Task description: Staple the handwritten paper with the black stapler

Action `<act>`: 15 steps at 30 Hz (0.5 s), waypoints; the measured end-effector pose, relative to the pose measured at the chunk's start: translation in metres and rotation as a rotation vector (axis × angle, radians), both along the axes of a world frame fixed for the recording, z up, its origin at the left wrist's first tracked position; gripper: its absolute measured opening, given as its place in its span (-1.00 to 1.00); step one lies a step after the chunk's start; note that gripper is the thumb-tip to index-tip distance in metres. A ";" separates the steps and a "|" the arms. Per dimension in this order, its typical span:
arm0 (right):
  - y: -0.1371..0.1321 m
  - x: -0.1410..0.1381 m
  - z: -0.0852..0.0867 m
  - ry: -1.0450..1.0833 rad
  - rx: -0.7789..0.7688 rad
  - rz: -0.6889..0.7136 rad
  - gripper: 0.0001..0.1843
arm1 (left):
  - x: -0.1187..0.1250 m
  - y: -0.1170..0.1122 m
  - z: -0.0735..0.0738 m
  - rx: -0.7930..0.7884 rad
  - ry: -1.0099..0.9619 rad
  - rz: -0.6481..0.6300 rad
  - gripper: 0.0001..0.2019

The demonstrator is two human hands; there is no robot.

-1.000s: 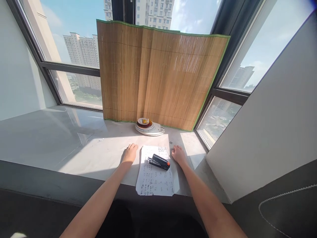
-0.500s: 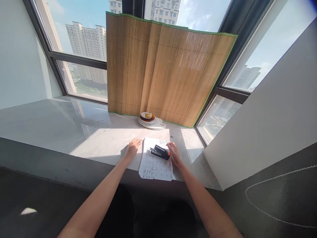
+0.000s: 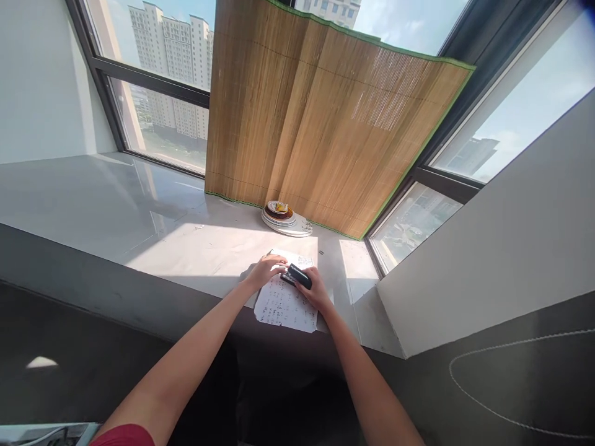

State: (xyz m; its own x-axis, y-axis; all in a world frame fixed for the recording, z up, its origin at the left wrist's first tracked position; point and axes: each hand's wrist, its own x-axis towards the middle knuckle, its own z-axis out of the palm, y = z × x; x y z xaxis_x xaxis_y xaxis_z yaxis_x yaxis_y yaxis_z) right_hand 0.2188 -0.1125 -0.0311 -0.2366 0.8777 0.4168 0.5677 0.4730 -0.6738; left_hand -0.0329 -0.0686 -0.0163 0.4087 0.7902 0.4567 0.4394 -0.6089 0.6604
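A sheet of paper (image 3: pixel 283 306) covered in handwriting lies on the grey window ledge (image 3: pixel 153 229), its near edge hanging over the front. A black stapler (image 3: pixel 297 275) rests on the upper part of the sheet. My right hand (image 3: pixel 315 288) is wrapped round the stapler's right end. My left hand (image 3: pixel 266 271) lies with curled fingers on the sheet's upper left part, its fingertips at the stapler's left end.
A stack of plates (image 3: pixel 286 220) stands behind the paper against a bamboo mat (image 3: pixel 325 124) propped upright in the window corner. A white slanted wall panel (image 3: pixel 488 235) borders the ledge on the right. A dark surface (image 3: pixel 69 334) runs along the ledge's front.
Both hands moved inward from the sides of the sheet. My right hand has taken hold of the stapler and my left hand has come onto the paper beside it. The camera tilted.
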 end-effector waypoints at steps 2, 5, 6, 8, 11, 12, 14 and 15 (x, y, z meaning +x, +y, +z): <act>-0.001 0.000 0.000 -0.002 -0.004 -0.002 -0.77 | 0.001 0.009 -0.002 -0.014 0.063 -0.087 -0.79; -0.002 -0.001 0.001 0.008 0.002 -0.005 -0.80 | 0.001 0.018 -0.003 -0.032 0.104 -0.165 -0.77; -0.002 -0.001 0.002 0.011 0.003 -0.002 -0.80 | 0.001 0.019 -0.003 -0.044 0.103 -0.180 -0.77; -0.003 -0.002 0.004 0.014 0.003 0.002 -0.81 | 0.001 0.020 -0.003 -0.065 0.101 -0.190 -0.77; -0.003 -0.001 0.005 0.007 -0.002 -0.003 -0.82 | 0.002 0.019 -0.005 -0.067 0.143 -0.137 -0.79; -0.003 -0.001 0.005 0.003 -0.003 -0.006 -0.82 | 0.002 0.019 -0.006 -0.066 0.159 -0.104 -0.80; -0.003 -0.001 0.005 -0.003 -0.005 -0.005 -0.81 | 0.002 0.019 -0.008 -0.075 0.174 -0.042 -0.83; -0.003 -0.001 0.005 -0.002 -0.005 -0.001 -0.80 | 0.002 0.019 -0.010 -0.084 0.171 -0.021 -0.84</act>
State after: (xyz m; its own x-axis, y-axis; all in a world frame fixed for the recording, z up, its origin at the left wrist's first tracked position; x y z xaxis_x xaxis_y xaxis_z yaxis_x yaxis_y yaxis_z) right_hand 0.2175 -0.1156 -0.0259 -0.2363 0.8800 0.4121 0.5700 0.4690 -0.6747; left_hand -0.0305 -0.0496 -0.0259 0.4915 0.8130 0.3121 0.5375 -0.5652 0.6258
